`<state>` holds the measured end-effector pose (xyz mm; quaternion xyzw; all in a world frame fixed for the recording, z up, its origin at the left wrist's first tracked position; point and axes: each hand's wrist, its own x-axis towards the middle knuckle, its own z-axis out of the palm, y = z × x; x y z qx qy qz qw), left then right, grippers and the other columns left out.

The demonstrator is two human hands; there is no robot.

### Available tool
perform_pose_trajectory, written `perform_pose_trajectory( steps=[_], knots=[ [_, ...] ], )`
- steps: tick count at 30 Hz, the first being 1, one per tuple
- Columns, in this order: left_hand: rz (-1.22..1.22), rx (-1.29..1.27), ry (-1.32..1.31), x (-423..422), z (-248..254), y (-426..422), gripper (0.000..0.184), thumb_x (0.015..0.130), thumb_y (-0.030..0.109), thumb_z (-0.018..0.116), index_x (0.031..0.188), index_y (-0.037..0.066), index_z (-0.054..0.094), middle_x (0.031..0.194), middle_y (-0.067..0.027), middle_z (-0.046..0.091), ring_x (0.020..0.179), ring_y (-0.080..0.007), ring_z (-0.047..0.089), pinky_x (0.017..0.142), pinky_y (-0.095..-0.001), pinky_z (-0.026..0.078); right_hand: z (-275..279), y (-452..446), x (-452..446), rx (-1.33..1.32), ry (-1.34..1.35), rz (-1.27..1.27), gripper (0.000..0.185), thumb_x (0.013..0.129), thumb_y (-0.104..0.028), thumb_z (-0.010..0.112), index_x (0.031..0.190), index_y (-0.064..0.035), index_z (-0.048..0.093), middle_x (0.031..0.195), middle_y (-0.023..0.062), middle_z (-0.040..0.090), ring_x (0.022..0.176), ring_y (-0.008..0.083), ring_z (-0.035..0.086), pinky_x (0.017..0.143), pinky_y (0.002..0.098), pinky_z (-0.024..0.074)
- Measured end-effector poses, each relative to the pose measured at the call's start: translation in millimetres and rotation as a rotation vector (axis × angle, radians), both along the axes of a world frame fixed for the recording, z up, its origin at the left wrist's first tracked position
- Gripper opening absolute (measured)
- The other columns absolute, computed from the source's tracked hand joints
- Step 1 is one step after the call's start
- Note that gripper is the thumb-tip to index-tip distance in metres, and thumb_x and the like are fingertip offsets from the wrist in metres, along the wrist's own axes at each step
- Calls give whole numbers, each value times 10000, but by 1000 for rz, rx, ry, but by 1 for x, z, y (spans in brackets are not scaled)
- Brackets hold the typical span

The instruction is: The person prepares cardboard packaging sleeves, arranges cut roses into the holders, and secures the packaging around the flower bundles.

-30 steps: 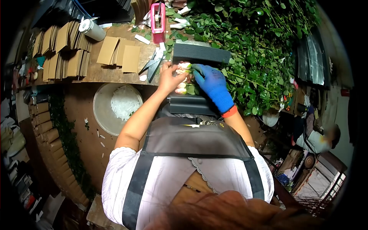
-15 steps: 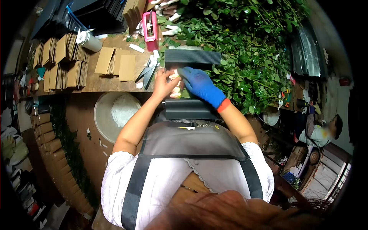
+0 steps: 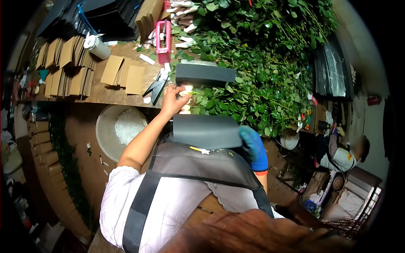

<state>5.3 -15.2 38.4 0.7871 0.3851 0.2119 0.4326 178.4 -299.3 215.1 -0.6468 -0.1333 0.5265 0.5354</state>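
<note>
My bare left hand [image 3: 172,102] has its thumb and fingers curled around pale rose heads [image 3: 185,109] at the table's front edge. Green leafy stems [image 3: 211,103] run right from the blooms. My right hand [image 3: 254,147], in a blue glove, grips the right edge of a black sheet [image 3: 206,131] in front of the apron. Its fingertips are partly hidden there. Beyond the roses stands a dark ribbed piece [image 3: 206,73].
A pink tape dispenser [image 3: 163,42], black-handled scissors [image 3: 157,89] and cardboard pieces [image 3: 134,80] lie on the table. A white bottle [image 3: 97,47] stands behind stacked cardboard. Rose foliage [image 3: 270,76] covers the right side. A tub [image 3: 101,133] sits below left; another person [image 3: 344,154] is at right.
My right hand has left the roses and moved down and right to the black sheet's edge. More of the sheet's surface now shows. My left hand stays at the blooms.
</note>
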Motion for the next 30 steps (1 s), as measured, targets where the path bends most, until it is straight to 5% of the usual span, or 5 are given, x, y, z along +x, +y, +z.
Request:
perform_pose_trajectory(
  steps=[4, 10, 14, 21, 30],
  knots=[
    [-145, -87, -71, -7, -21, 9, 366, 900, 182, 620, 1253, 87, 638, 1256, -171, 566, 1206, -365, 473, 1058, -407, 385, -13, 51, -3, 549, 394, -44, 498, 1001, -243, 572, 1411, 29, 490, 1383, 161, 572, 1251, 248, 574, 1077, 390, 448],
    [-155, -102, -219, -21, -31, 29, 220, 916, 156, 631, 1076, 15, 686, 1212, -182, 583, 1169, -347, 517, 1018, -404, 416, -65, 142, 19, -3, -1312, 629, 567, 753, -328, 808, 1223, -77, 614, 1229, 111, 638, 1131, 290, 610, 988, 432, 479],
    [-120, 428, -161, -34, 64, 24, 158, 872, 155, 702, 793, 26, 656, 777, -137, 625, 749, -337, 612, 676, -421, 503, -63, 163, 4, -325, -1397, 699, 612, 690, -394, 832, 1201, -136, 615, 1186, 96, 608, 1084, 295, 587, 923, 437, 479],
    [-622, 682, 70, 6, 49, 5, 733, 921, 463, 597, 1517, 96, 381, 1512, -135, 446, 1350, -286, 456, 1131, -459, 332, -63, 160, 14, -68, -1482, 761, 459, 727, -392, 797, 1066, -129, 633, 1094, 103, 621, 1020, 308, 592, 877, 451, 470],
    [-638, 517, 78, 9, 37, 6, 601, 894, 403, 601, 1381, 60, 524, 1490, -123, 467, 1334, -257, 475, 1109, -443, 357, -37, 224, -8, 156, -1238, 1156, 239, 802, -363, 740, 854, -137, 682, 848, 93, 657, 826, 313, 649, 755, 437, 517]
  ],
)
